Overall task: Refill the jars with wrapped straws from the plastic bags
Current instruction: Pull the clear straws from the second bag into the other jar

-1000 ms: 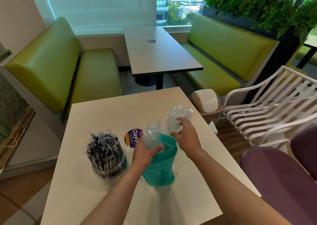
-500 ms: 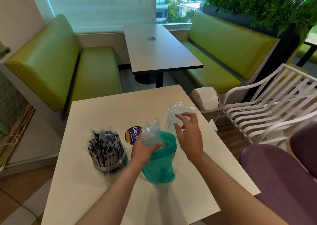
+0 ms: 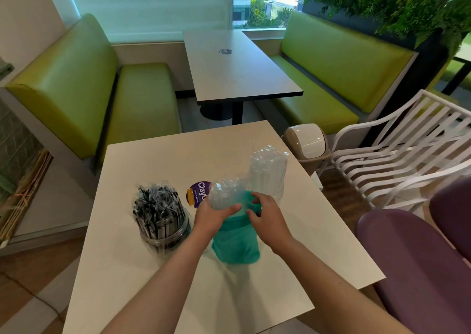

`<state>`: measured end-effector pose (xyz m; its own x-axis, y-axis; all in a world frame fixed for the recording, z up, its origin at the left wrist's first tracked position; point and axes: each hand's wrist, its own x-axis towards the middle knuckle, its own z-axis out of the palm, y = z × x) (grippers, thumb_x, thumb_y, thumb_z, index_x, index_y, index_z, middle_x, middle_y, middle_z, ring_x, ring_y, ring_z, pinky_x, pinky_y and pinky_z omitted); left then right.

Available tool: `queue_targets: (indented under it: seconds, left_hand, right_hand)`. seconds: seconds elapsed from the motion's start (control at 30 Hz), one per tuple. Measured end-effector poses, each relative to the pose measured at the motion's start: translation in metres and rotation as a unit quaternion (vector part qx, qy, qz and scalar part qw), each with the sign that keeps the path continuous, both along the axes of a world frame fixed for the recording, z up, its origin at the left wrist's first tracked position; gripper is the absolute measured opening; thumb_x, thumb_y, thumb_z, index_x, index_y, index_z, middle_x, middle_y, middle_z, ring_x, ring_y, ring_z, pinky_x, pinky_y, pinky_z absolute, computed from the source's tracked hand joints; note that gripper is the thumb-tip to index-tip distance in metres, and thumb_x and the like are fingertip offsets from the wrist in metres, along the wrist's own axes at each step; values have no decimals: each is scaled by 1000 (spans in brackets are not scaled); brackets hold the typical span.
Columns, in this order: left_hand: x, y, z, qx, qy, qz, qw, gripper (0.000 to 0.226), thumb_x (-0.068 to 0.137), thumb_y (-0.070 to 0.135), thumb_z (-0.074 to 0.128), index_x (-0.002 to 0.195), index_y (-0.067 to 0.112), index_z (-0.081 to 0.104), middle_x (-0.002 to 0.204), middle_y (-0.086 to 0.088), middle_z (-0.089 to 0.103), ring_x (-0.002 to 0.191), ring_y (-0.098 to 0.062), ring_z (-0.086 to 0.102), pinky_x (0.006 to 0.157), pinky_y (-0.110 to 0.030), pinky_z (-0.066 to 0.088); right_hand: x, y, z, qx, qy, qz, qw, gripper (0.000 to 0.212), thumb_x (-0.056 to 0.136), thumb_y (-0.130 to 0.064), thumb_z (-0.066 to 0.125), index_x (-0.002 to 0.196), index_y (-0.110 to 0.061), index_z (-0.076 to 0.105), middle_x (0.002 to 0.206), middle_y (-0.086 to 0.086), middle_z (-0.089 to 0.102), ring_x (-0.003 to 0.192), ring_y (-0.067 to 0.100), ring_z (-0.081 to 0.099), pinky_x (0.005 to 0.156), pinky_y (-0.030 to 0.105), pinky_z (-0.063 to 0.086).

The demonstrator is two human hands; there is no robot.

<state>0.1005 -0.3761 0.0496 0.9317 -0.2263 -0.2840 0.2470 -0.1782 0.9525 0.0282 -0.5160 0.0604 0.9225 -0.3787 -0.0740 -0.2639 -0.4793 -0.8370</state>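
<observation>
**Drawing Straws from the Teal Bag**

Left hand point(image 3: 212, 215) grasps the clear wrapped-straw bundle point(image 3: 226, 193) above the teal bag point(image 3: 235, 242); right hand point(image 3: 266, 217) pinches the bag's rim, apparently to steady it. The filled jars point(image 3: 163, 221) stand either side on the table point(image 3: 153, 155).

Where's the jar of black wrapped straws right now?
In the head view, the jar of black wrapped straws stands on the left of the near table, just left of the left hand and the teal bag.
</observation>
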Motion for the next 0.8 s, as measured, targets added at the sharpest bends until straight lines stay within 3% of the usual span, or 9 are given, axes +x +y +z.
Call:
queue_targets:
  seconds: [0.13,0.3,0.43,0.57,0.63,0.8]
  left_hand:
    - [-2,4,0,-39,33,-17,999,50,67,15,88,113,16,66,101,-5,73,95,-23,70,75,-33,57]
    - [-1,5,-1,-47,54,-31,997,57,63,18,90,114,18,65,104,-5,73,98,-25,69,86,-43,57]
    - [-2,5,0,-53,57,-64,995,56,64,17,89,115,18,65,103,-5,74,99,-25,69,88,-42,57]
    - [-6,4,5,-66,59,-87,992,48,71,3,82,115,15,65,101,-4,75,93,-20,71,74,-28,55]
    - [-6,3,5,-64,57,-94,992,50,71,5,83,116,16,65,104,-4,74,97,-22,70,77,-29,55]
    - [-5,2,2,-62,50,-86,993,52,69,11,86,117,17,64,105,-4,73,98,-22,69,79,-31,56]
  right_hand:
    - [6,-3,0,42,25,27,998,53,95,-13,58,144,-25,40,140,-6,48,126,16,49,107,34,44]
    - [11,-9,7,108,51,67,991,59,92,-7,62,142,-26,40,135,-4,51,119,16,50,101,33,46]
    - [13,-11,2,114,61,77,989,64,90,-10,64,146,-26,36,142,-4,47,129,22,48,103,37,47]
    - [12,-17,6,146,71,107,981,77,84,2,61,147,-30,30,141,-3,45,114,25,57,77,22,55]
    - [11,-19,7,152,73,104,980,75,84,-3,65,146,-31,33,134,-1,48,102,19,60,70,20,55]
    - [9,-21,7,159,82,77,981,44,88,-21,69,127,-24,49,117,3,57,96,14,60,69,19,53]
